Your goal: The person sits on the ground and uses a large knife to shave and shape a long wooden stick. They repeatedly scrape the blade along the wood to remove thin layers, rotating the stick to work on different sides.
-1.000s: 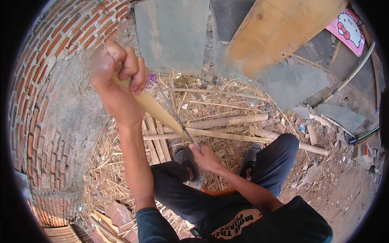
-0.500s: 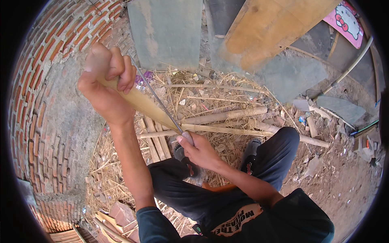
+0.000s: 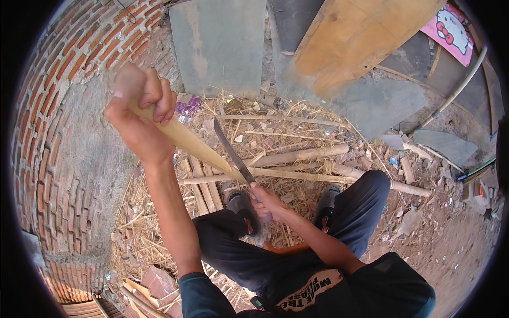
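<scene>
My left hand (image 3: 140,103) is raised at the upper left, its fingers wrapped round the top end of a pale yellow bamboo strip (image 3: 196,146). The strip slants down toward the middle, where its lower end meets the blade. In my right hand (image 3: 265,202) is the handle of a machete (image 3: 233,153), its long dark blade pointing up and left. Near the handle the blade lies against or just over the strip's lower end; exact contact I cannot tell. A small sliver (image 3: 256,158) stands out beside the blade there.
Bamboo poles (image 3: 302,155) lie across ground littered with straw and shavings, beyond my shoes (image 3: 244,209). A brick wall (image 3: 58,175) rises on the left. Grey sheets (image 3: 220,47) and a brown board (image 3: 366,40) lean at the back. Short wood slats (image 3: 204,183) lie near my left knee.
My right hand has moved slightly down and right and turned the machete, so its blade's flat side now shows. A sliver has appeared by the blade. The left hand has dipped a little.
</scene>
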A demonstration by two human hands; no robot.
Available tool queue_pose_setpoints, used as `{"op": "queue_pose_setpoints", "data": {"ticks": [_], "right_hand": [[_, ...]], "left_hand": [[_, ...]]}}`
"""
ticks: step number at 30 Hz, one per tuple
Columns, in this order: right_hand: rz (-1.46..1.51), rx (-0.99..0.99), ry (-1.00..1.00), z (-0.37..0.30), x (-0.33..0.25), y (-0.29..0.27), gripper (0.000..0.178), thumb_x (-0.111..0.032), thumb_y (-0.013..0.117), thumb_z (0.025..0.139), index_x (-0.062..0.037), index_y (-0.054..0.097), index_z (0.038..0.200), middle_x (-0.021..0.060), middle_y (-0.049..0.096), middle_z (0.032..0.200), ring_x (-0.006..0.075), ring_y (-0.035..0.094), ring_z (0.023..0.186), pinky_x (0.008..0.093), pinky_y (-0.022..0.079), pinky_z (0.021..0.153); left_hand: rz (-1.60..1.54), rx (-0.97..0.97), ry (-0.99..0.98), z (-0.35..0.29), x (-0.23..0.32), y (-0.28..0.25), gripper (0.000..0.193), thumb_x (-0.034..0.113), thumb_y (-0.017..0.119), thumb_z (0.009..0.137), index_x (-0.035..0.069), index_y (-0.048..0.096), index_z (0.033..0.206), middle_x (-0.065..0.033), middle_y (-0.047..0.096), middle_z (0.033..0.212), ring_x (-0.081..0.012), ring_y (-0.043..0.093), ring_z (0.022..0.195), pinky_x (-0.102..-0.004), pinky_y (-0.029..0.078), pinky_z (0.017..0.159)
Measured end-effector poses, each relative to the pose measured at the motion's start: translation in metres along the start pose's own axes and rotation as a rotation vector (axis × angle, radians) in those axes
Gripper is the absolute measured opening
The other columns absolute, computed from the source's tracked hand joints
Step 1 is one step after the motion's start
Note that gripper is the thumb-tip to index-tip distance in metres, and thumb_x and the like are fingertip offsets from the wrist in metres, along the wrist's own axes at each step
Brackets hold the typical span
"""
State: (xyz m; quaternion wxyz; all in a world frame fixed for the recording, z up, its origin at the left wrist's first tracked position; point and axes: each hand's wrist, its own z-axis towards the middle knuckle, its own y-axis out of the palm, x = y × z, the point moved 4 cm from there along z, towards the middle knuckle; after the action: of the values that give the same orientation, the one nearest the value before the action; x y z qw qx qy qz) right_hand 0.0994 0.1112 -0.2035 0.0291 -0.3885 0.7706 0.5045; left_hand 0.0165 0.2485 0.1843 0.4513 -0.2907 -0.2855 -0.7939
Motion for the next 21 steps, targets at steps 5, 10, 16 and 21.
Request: {"op": "queue_pose_setpoints", "data": {"ticks": [5, 10, 16, 21], "right_hand": [[-0.452, 0.156, -0.296, -0.019, -0.018, 0.042, 0.033, -0.037, 0.055, 0.108, -0.0052, 0.053, 0.097, -0.0013, 0.048, 0.064, 0.0074, 0.044, 0.044, 0.0288, 0.035, 0.040], [-0.729, 0.151, -0.601, -0.038, -0.040, 0.076, 0.035, -0.036, 0.057, 0.106, -0.0015, 0.059, 0.099, 0.0023, 0.054, 0.064, 0.0117, 0.051, 0.048, 0.0308, 0.042, 0.046], [-0.892, 0.427, -0.578, 0.018, 0.029, -0.042, 0.041, -0.035, 0.060, 0.105, 0.0002, 0.060, 0.084, 0.0037, 0.057, 0.066, 0.0162, 0.050, 0.058, 0.0369, 0.043, 0.056], [-0.807, 0.454, -0.318, 0.009, 0.026, -0.037, 0.041, -0.038, 0.060, 0.105, -0.0015, 0.059, 0.085, 0.0021, 0.054, 0.064, 0.0155, 0.049, 0.054, 0.0351, 0.041, 0.052]], "left_hand": [[0.023, -0.003, -0.008, -0.005, 0.003, 0.011, 0.034, 0.042, 0.037, 0.098, 0.016, 0.030, 0.078, 0.0033, 0.026, 0.066, -0.0071, 0.023, 0.050, -0.0250, 0.021, 0.046], [-0.066, -0.050, 0.001, -0.006, 0.004, 0.005, 0.037, 0.044, 0.049, 0.097, 0.016, 0.032, 0.080, 0.0033, 0.026, 0.066, -0.0073, 0.025, 0.050, -0.0231, 0.022, 0.043], [-0.029, -0.009, 0.016, -0.003, 0.006, 0.007, 0.038, 0.044, 0.049, 0.097, 0.016, 0.031, 0.079, 0.0035, 0.026, 0.066, -0.0070, 0.026, 0.050, -0.0227, 0.022, 0.042], [0.081, 0.059, -0.027, -0.005, 0.004, -0.003, 0.036, 0.046, 0.038, 0.097, 0.016, 0.031, 0.078, 0.0025, 0.028, 0.067, -0.0079, 0.025, 0.052, -0.0252, 0.021, 0.047]]}}
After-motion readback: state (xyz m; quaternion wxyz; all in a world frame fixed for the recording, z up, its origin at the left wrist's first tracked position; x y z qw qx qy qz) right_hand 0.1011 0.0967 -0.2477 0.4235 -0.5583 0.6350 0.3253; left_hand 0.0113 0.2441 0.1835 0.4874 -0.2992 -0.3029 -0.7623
